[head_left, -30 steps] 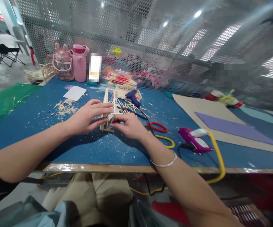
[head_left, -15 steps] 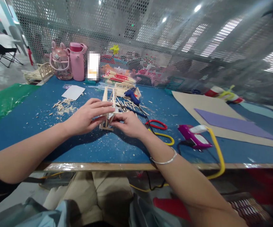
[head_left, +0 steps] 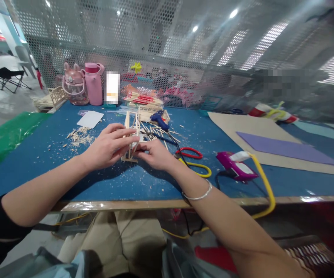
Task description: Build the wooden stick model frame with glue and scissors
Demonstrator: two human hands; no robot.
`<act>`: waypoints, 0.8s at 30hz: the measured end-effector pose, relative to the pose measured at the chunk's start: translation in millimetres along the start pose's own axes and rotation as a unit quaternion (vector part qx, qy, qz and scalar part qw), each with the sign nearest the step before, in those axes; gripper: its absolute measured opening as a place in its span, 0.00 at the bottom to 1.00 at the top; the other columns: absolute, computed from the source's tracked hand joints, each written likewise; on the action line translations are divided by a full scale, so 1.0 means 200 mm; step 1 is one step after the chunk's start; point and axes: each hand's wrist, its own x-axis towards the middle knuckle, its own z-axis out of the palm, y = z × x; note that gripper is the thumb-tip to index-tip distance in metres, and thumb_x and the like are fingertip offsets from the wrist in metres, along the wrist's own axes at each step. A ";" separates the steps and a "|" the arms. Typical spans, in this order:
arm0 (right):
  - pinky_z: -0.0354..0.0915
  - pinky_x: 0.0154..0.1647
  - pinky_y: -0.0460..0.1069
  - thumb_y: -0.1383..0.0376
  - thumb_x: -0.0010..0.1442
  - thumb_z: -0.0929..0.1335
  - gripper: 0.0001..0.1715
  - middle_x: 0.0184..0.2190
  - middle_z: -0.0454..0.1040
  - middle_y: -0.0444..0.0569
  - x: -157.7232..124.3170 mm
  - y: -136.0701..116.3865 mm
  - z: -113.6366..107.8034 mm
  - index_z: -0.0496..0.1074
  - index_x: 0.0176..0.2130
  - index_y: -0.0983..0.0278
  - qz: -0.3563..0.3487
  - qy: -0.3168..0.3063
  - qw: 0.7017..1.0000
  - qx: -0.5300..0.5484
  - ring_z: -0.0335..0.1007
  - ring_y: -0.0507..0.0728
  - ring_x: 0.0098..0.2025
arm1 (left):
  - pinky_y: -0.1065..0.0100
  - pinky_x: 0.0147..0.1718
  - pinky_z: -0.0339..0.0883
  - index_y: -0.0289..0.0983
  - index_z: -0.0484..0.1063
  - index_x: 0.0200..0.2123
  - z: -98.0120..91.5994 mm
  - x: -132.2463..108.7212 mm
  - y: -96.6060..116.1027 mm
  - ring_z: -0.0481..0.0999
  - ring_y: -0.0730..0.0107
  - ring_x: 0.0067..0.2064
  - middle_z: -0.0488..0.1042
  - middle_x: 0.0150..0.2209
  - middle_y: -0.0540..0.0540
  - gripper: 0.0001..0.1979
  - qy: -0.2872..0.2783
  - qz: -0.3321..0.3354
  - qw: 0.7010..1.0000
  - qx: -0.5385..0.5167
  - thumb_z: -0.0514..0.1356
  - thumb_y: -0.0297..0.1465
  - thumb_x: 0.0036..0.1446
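A small frame of thin wooden sticks (head_left: 130,158) stands on the blue table top (head_left: 68,181). My left hand (head_left: 112,144) wraps round its left side, fingers reaching across the upright sticks. On the right side, my right hand (head_left: 154,152) pinches the frame low down, thumb and fingers pressed together. A small white piece shows between the two hands; its shape is partly hidden by the fingers. Loose sticks (head_left: 167,133) and a blue glue gun (head_left: 159,119) lie just behind the hands. Red-and-yellow-handled scissors (head_left: 201,169) rest to the right.
Pink bottles (head_left: 94,85) and a lit phone (head_left: 112,88) stand at the back by a mesh screen. Wood scraps (head_left: 80,136) lie left beside a white card (head_left: 90,119). At right are a purple device (head_left: 236,166) with a yellow cable and a purple sheet (head_left: 285,148).
The camera view has shifted slightly. Both hands stay at the stick frame, with little visible change in their grip.
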 end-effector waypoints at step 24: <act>0.60 0.34 0.44 0.71 0.54 0.64 0.11 0.29 0.78 0.46 0.00 0.00 0.00 0.76 0.35 0.66 -0.010 -0.015 1.000 -0.020 0.70 0.52 0.31 | 0.53 0.48 0.63 0.38 0.67 0.50 -0.01 0.01 -0.01 0.65 0.61 0.50 0.71 0.50 0.44 0.19 -0.006 0.024 1.000 0.013 0.54 0.26 0.54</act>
